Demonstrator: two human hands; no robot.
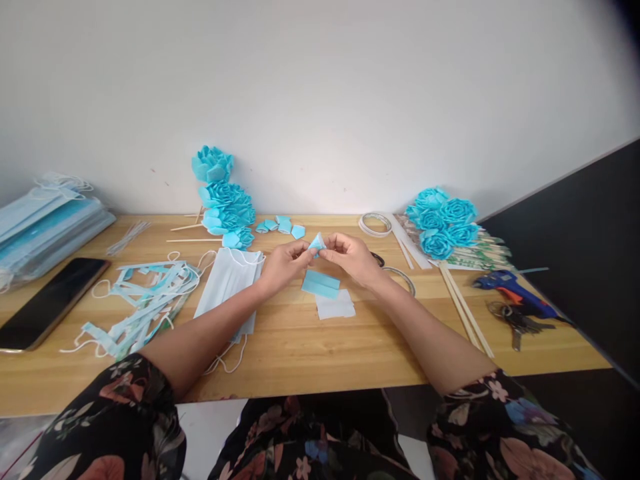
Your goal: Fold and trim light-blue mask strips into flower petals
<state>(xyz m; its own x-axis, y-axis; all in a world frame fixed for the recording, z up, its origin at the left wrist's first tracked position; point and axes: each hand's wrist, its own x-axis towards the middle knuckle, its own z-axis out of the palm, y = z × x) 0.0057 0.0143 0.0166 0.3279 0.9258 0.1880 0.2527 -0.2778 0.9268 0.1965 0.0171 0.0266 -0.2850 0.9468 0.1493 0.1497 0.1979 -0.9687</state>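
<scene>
Between both hands, above the middle of the wooden table, is a small folded piece of blue mask fabric [317, 243]. My left hand [286, 265] pinches it from the left, and my right hand [350, 257] grips its right side with thumb and fingers. Just below them lie a flat blue fabric rectangle [321, 284] and a white fabric piece [335, 305], partly overlapping. Several folded blue petals [284, 225] rest behind my left hand. A whole face mask [225, 283] lies under my left forearm, which covers part of it.
Blue fabric roses on sticks stand at the back left [227, 207] and back right [443, 220]. At left are mask scraps [150, 300], a phone [53, 303] and a mask stack [47, 223]. A glue gun [517, 292], keys [517, 321], wooden sticks [465, 308] and a tape roll [375, 225] are at right.
</scene>
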